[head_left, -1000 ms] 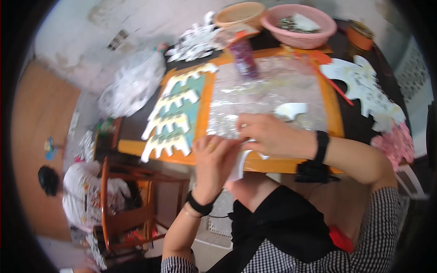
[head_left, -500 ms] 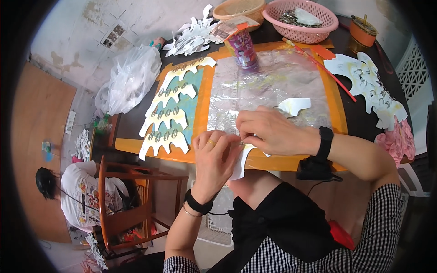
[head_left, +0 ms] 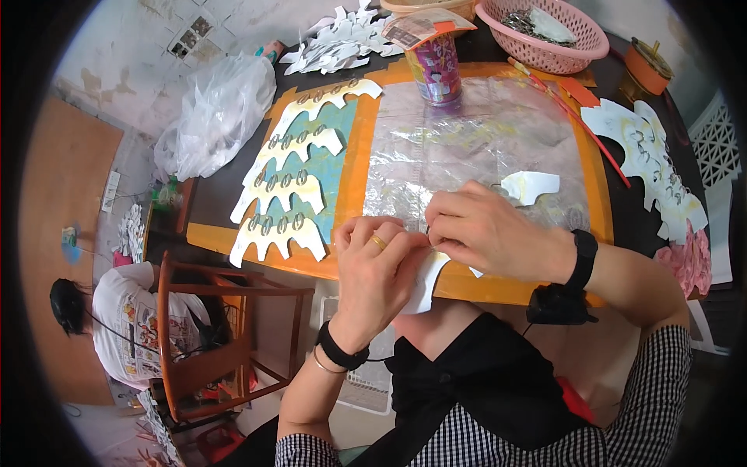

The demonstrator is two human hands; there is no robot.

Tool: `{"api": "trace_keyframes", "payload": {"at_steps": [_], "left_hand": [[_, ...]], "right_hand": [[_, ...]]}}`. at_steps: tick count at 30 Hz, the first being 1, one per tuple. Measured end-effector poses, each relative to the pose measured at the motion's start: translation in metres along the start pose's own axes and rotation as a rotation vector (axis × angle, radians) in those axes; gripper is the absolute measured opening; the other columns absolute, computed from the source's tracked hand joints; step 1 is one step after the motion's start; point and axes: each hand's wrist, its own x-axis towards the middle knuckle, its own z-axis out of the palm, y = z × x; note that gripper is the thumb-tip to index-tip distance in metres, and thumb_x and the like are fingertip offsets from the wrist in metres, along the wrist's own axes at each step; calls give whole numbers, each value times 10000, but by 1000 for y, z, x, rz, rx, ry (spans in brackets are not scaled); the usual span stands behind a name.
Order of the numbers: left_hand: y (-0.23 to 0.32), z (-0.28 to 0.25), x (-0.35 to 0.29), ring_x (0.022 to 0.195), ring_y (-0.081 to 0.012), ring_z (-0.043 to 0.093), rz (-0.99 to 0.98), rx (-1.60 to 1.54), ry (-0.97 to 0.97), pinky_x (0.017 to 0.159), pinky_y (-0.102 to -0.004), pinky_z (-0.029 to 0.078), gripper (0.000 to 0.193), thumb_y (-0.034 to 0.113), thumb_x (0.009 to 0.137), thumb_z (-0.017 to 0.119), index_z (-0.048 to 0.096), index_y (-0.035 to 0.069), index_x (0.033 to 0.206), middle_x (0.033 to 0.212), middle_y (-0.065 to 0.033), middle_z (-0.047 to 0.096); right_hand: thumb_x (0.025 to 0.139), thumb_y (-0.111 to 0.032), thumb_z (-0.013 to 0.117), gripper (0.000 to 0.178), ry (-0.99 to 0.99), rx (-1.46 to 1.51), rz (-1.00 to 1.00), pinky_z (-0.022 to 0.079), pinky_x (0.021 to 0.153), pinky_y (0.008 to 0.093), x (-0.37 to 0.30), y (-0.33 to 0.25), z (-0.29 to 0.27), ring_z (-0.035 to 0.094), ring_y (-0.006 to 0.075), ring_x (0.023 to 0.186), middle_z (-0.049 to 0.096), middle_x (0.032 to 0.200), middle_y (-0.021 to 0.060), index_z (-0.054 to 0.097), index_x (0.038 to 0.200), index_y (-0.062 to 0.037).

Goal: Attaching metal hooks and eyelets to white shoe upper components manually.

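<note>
My left hand (head_left: 377, 261), with a ring on one finger, is closed on a white cut-out piece (head_left: 426, 286) at the table's front edge. The fingertips of my right hand (head_left: 494, 233) are pinched together at the top of that piece, touching the left fingertips. Whatever they hold is hidden or too small to name. Beyond the right hand lies another white piece (head_left: 533, 187) with a yellowish smear. On the left, several scalloped white strips (head_left: 280, 235) lie in rows, each with small oval metal rings along its upper edge.
A purple patterned cup (head_left: 437, 78) stands on the plastic-covered mat (head_left: 482, 132) edged with orange tape. A pink basket (head_left: 537, 43) holds metal bits. A red stick (head_left: 595, 140) lies right, beside piled white pieces (head_left: 650, 156). A plastic bag (head_left: 222, 117) and a seated person (head_left: 144, 323) are left.
The whole view has shifted slightly, so the table sits a little higher and the right side farther right. Both hands keep their pinched hold at the white piece.
</note>
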Motion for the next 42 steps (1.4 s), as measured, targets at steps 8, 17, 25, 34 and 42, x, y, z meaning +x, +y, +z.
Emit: {"api": "trace_keyframes", "payload": {"at_steps": [8,17,25,34,42], "left_hand": [[4,7,-2,1011,-203,652,56,146,2,1122,-457,394,178,30,839,666,671,95,1005,1004,-52,657],[1,2,-4,1027,-222,667,52,80,-89,1190,-516,335,222,19,830,681,656,85,1040,1010,-67,657],[-3,-3,3,1037,-223,671,-39,-92,-102,1187,-545,314,210,57,828,754,674,78,1020,980,-53,659],[-1,-3,-12,1152,-223,686,92,41,-77,1207,-646,323,190,78,795,708,694,60,984,1017,-28,684],[2,-11,-16,1239,-243,671,107,-13,-168,1204,-743,268,143,121,833,695,724,90,969,1049,-22,707]], "right_hand": [[836,-86,715,141,-71,-6,9,448,853,376,5,-1,-4,616,236,943,564,966,61,596,910,-69],[833,-86,698,115,-51,-52,3,418,830,356,3,0,0,603,208,893,543,941,52,600,892,-71],[808,-94,683,105,-32,-143,-63,413,821,353,4,2,4,589,195,861,542,934,55,623,882,-48],[752,-90,665,81,38,-170,-272,506,873,360,4,0,6,590,191,820,544,854,43,597,765,-48],[705,-119,677,119,-99,-159,-319,490,827,331,3,-11,-7,569,184,802,498,785,30,565,699,-79]]}}
